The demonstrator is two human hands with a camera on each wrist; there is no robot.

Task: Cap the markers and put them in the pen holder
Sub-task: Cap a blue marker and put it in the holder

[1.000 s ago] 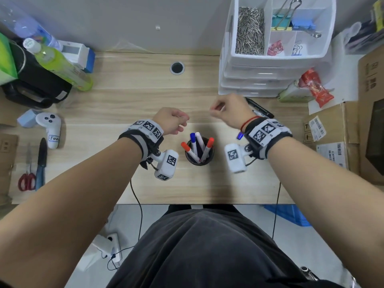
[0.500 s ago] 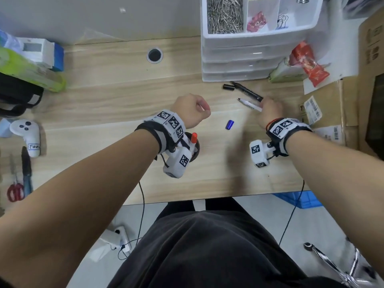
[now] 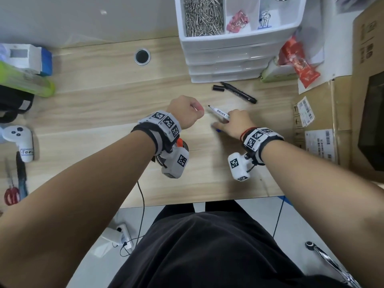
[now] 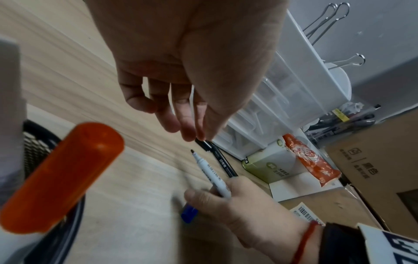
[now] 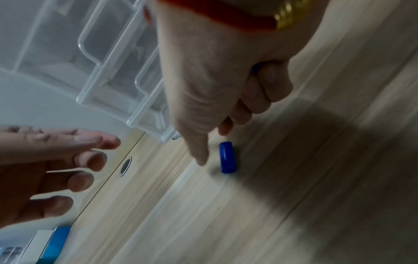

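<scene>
Near the middle of the frame my right hand (image 3: 234,123) holds the uncapped white marker (image 3: 219,112), its blue cap (image 5: 227,157) loose on the tabletop (image 3: 104,113). My left hand (image 3: 185,113) is loosely curled, empty. A black marker (image 3: 239,92) also waits uncapped; the pen holder (image 4: 45,148) already keeps an orange-capped marker (image 4: 61,178).

I sit at a pale wood-grain tabletop (image 3: 87,113) that runs back to a plain grey wall (image 3: 83,15), with a round cable hole (image 3: 142,56) set into the wood near that back edge. A white plastic drawer unit (image 3: 228,57) stands against the wall on my right, and brown cardboard boxes (image 3: 340,113) crowd the right end beside it. Below the near edge the floor (image 3: 259,210) is light grey, a white power strip (image 3: 116,238) lies on it with a thin black cable (image 3: 143,204) hanging down, and the light is even and soft.
</scene>
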